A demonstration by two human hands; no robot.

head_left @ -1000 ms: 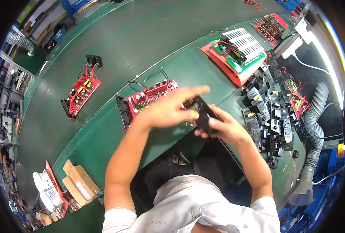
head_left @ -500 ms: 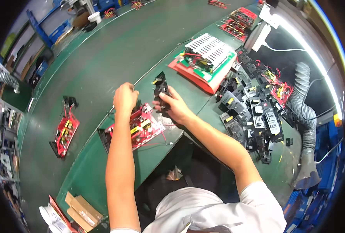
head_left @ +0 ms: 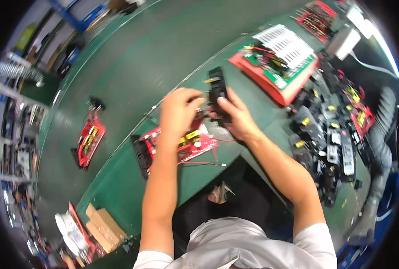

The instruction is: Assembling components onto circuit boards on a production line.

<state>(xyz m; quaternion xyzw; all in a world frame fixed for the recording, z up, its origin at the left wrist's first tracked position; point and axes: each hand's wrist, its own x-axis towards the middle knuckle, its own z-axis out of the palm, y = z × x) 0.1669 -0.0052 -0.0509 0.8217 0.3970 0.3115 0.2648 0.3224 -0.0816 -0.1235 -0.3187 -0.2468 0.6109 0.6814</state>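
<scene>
A black plastic housing part (head_left: 218, 87) with a small yellow tab stands upright in my right hand (head_left: 239, 117), the thumb across its face and fingers behind it. My left hand (head_left: 178, 111) hovers just left of that part, fingers curled together; whatever they pinch, if anything, is hidden. Below both hands a red circuit board (head_left: 204, 142) with yellow components and loose red wires lies on the green bench (head_left: 199, 172). At its left end sits a black plastic end piece (head_left: 140, 154). My left forearm covers part of the board.
A pile of black housings (head_left: 329, 139) fills the right side. Behind it stands a grey flexible duct (head_left: 381, 130). A green board under a white slotted cover (head_left: 287, 45) lies on red material (head_left: 271, 89). Another red board (head_left: 91, 142) is at left, with a cardboard box (head_left: 104, 226) below.
The view has shifted, so the scene sits differently. My left hand has come closer to the black housing part, which my right hand still holds.
</scene>
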